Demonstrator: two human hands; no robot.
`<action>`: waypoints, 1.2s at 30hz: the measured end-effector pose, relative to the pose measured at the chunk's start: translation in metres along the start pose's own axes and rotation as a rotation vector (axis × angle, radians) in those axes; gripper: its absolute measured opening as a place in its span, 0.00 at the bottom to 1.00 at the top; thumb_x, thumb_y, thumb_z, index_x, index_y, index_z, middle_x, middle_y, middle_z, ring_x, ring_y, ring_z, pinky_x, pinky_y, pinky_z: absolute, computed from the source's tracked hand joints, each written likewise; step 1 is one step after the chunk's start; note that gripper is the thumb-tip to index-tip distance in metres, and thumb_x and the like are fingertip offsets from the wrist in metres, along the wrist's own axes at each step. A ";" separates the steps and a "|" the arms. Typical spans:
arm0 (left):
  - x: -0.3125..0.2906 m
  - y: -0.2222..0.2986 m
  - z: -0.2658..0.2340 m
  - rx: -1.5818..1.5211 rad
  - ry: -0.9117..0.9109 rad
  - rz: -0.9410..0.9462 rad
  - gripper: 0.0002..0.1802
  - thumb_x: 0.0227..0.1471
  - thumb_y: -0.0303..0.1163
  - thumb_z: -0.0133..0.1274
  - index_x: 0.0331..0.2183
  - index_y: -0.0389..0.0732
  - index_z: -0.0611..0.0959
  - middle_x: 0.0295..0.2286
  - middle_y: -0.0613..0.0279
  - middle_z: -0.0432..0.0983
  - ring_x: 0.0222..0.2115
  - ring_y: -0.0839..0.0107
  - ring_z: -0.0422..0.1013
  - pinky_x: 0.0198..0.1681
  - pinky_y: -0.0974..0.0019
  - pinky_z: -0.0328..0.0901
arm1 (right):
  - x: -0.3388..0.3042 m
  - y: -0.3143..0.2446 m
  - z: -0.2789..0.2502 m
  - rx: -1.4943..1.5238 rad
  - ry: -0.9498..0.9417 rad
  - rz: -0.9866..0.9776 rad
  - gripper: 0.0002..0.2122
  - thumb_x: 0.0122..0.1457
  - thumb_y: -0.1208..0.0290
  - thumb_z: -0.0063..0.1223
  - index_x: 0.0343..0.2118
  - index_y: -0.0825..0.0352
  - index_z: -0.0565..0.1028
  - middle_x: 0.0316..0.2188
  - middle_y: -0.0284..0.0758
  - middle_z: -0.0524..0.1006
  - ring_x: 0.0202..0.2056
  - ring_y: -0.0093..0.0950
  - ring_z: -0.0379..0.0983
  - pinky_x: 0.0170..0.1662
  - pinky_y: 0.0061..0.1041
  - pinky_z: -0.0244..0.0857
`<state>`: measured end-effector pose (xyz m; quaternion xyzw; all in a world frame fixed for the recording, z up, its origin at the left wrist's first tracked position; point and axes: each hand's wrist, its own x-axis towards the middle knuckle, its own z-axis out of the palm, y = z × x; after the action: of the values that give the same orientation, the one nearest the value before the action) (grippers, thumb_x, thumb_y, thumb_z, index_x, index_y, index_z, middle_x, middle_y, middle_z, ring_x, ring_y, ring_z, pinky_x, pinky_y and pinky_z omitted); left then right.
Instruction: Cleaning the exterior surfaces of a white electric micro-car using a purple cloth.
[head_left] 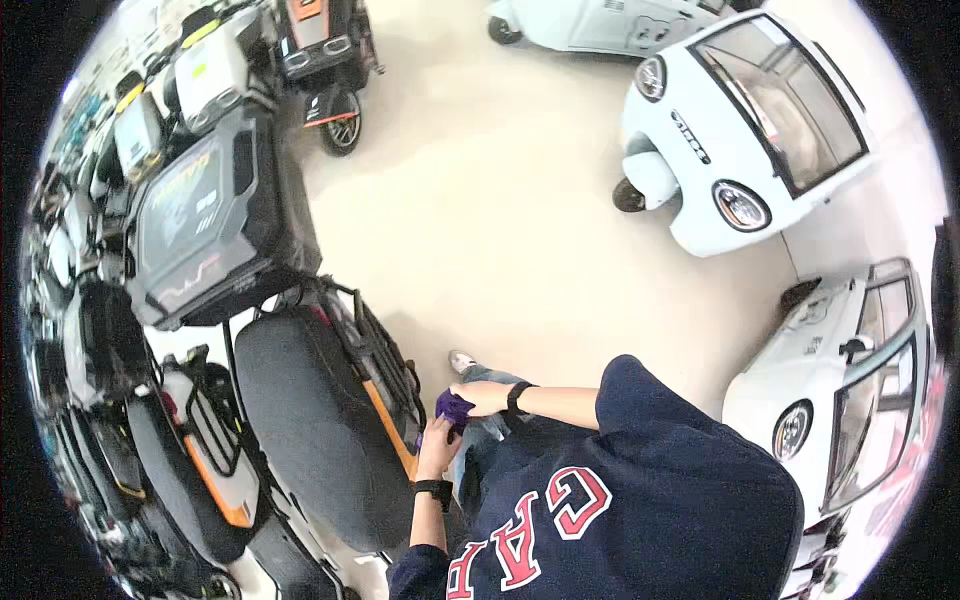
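Your left hand [437, 450] and right hand [480, 397] together grip the purple cloth [453, 407] just beside the scooter's black seat [315, 420]; judged from this, wiping is at an early stage, most of the seat untouched.

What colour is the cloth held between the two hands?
Purple. The cloth shows best in the head view, bunched between the left hand and right hand, beside the scooter's black seat.

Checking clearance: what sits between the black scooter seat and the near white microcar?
In the head view, bare beige floor separates the black scooter seat from the white microcar; only the person's grey shoe stands near the seat.
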<state>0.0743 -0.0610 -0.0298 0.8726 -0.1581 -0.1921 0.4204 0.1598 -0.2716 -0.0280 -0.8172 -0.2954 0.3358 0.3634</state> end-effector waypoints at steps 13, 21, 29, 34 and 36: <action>0.195 0.170 0.042 0.152 -0.552 0.363 0.19 0.41 0.27 0.57 0.40 0.38 0.81 0.36 0.47 0.77 0.39 0.44 0.70 0.45 0.49 0.66 | -0.199 0.074 -0.116 0.154 0.492 0.135 0.23 0.52 0.66 0.58 0.49 0.67 0.65 0.38 0.48 0.77 0.42 0.47 0.74 0.46 0.42 0.67; 0.322 0.305 0.120 0.267 -0.525 0.666 0.16 0.41 0.28 0.59 0.36 0.36 0.81 0.35 0.49 0.77 0.37 0.48 0.71 0.40 0.51 0.68 | -0.326 0.135 -0.208 0.210 0.776 0.303 0.26 0.49 0.70 0.62 0.51 0.66 0.64 0.39 0.49 0.76 0.42 0.46 0.74 0.44 0.41 0.67; 0.446 0.435 0.191 0.286 -0.654 0.802 0.14 0.40 0.30 0.56 0.33 0.37 0.80 0.34 0.51 0.76 0.37 0.49 0.71 0.41 0.52 0.68 | -0.434 0.187 -0.295 0.352 1.118 0.367 0.25 0.51 0.71 0.64 0.51 0.65 0.66 0.44 0.47 0.77 0.46 0.44 0.76 0.49 0.36 0.69; 0.531 0.494 0.222 0.155 -0.698 0.933 0.12 0.41 0.29 0.55 0.33 0.38 0.81 0.33 0.52 0.77 0.37 0.50 0.71 0.41 0.52 0.68 | -0.474 0.215 -0.353 0.334 1.250 0.407 0.26 0.51 0.70 0.64 0.53 0.65 0.66 0.46 0.46 0.76 0.47 0.42 0.75 0.52 0.35 0.67; 0.568 0.516 0.232 0.120 -0.744 0.973 0.11 0.40 0.29 0.55 0.30 0.37 0.81 0.32 0.53 0.76 0.36 0.51 0.71 0.40 0.53 0.69 | -0.487 0.232 -0.379 0.301 1.268 0.368 0.28 0.51 0.70 0.64 0.55 0.64 0.65 0.47 0.46 0.76 0.47 0.42 0.75 0.52 0.35 0.68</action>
<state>0.4046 -0.7730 0.1320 0.5972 -0.6847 -0.2607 0.3265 0.2128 -0.9054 0.1447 -0.8336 0.1689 -0.1146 0.5132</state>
